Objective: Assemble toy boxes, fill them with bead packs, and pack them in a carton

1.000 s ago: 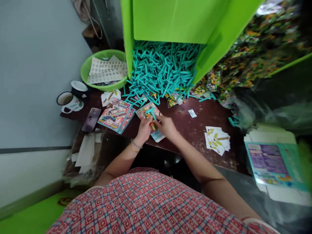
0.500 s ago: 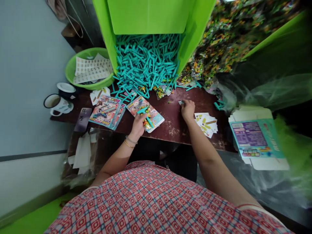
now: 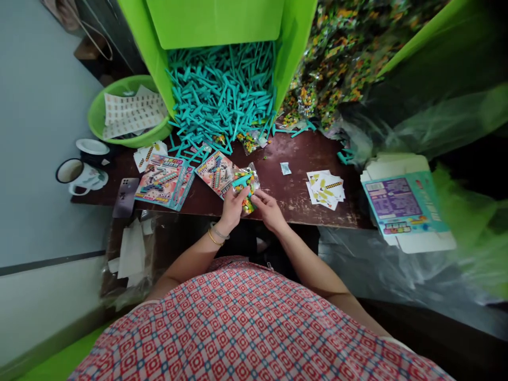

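Two hands at the near edge of the counter [image 3: 293,196]: left hand [image 3: 231,207] and right hand [image 3: 269,209], fingers of both grasping a clear packet of coloured beads [image 3: 246,186] with a teal stick [image 3: 241,181] on top. Just left, touching the packet, a printed card [image 3: 216,172]; behind, a heap of teal sticks [image 3: 222,95] spilling from a green box [image 3: 216,21]. Well apart to the right, loose small cards [image 3: 325,189].

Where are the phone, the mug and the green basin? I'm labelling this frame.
phone [image 3: 126,197]: head view, middle of its back.
mug [image 3: 71,172]: head view, on its rim.
green basin [image 3: 94,114]: head view, on its left rim.
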The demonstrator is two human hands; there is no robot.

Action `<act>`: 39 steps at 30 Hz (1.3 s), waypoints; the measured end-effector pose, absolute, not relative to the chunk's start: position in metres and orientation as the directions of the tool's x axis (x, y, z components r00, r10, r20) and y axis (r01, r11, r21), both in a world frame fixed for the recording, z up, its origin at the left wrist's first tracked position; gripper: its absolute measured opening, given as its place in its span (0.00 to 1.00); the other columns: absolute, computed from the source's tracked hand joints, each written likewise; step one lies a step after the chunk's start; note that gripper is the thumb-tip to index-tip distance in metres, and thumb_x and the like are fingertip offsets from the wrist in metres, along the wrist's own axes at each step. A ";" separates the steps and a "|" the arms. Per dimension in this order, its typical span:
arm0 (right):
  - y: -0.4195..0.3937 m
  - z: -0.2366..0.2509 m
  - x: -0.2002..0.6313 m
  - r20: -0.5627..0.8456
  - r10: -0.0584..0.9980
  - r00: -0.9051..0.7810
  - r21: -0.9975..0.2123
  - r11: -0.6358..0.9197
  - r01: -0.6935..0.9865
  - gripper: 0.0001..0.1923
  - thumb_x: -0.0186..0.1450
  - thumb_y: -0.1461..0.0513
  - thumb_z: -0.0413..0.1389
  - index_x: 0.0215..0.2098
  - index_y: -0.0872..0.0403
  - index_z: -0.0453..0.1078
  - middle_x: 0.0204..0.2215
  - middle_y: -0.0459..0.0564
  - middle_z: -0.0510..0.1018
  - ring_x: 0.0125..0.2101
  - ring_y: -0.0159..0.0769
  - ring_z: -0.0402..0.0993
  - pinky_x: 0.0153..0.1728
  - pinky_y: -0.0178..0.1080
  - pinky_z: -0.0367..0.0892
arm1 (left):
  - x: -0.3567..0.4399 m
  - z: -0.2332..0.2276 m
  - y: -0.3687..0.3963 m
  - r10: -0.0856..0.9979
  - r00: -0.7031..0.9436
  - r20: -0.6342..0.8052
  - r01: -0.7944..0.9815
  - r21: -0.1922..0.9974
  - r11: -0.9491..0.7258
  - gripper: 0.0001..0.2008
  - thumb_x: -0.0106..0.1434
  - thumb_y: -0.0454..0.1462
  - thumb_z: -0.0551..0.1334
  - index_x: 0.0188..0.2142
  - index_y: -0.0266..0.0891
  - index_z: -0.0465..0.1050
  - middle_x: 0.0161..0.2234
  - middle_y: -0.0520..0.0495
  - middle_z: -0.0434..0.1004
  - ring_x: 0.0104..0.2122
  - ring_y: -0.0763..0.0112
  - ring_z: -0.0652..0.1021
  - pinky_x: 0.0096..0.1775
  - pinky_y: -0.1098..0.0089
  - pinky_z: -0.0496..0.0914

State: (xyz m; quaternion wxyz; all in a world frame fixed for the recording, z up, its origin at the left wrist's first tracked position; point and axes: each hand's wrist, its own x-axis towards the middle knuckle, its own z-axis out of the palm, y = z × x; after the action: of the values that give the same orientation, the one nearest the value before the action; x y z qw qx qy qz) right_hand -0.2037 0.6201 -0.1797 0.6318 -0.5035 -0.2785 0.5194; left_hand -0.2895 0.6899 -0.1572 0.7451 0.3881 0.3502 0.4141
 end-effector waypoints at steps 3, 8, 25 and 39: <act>0.613 -0.176 -0.189 -0.245 0.930 0.275 -0.901 -0.113 -0.419 0.30 0.55 0.40 0.70 0.47 0.49 0.79 0.43 0.47 0.85 0.46 0.43 0.80 0.48 0.43 0.77 | -0.293 -0.159 0.686 0.856 0.480 -0.192 -0.254 0.904 0.345 0.20 0.59 0.47 0.74 0.47 0.42 0.77 0.43 0.44 0.84 0.50 0.54 0.81 0.57 0.56 0.72; 0.600 -0.183 -0.152 -0.247 0.854 0.458 -0.937 -0.090 -0.336 0.29 0.54 0.41 0.70 0.45 0.49 0.77 0.40 0.46 0.84 0.38 0.37 0.79 0.40 0.38 0.77 | -0.327 -0.175 0.694 0.748 0.663 0.014 0.095 0.990 -0.102 0.37 0.47 0.41 0.81 0.57 0.44 0.76 0.65 0.37 0.72 0.72 0.40 0.61 0.72 0.44 0.49; 0.560 -0.215 -0.114 -0.211 0.747 0.631 -0.974 -0.103 -0.203 0.23 0.57 0.43 0.65 0.40 0.48 0.71 0.35 0.44 0.78 0.34 0.33 0.75 0.36 0.35 0.72 | -0.399 -0.116 0.760 0.863 0.352 0.361 0.290 0.835 -0.467 0.21 0.73 0.53 0.59 0.52 0.44 0.80 0.53 0.44 0.83 0.54 0.60 0.80 0.63 0.61 0.68; 0.555 -0.224 -0.117 -0.251 0.735 0.630 -0.964 -0.128 -0.234 0.24 0.57 0.46 0.67 0.45 0.50 0.76 0.39 0.45 0.82 0.37 0.34 0.76 0.38 0.35 0.72 | -0.430 -0.080 0.801 0.995 -0.087 0.056 -0.158 0.985 -0.069 0.29 0.82 0.41 0.34 0.53 0.34 0.73 0.46 0.48 0.85 0.55 0.76 0.80 0.64 0.65 0.70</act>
State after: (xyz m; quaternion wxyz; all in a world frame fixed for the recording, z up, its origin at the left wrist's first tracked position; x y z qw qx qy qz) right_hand -0.1173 0.5548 -0.2241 0.6313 -0.6454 -0.1939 0.3838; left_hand -0.4305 0.8014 -0.0805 0.5019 0.4525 0.4620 0.5743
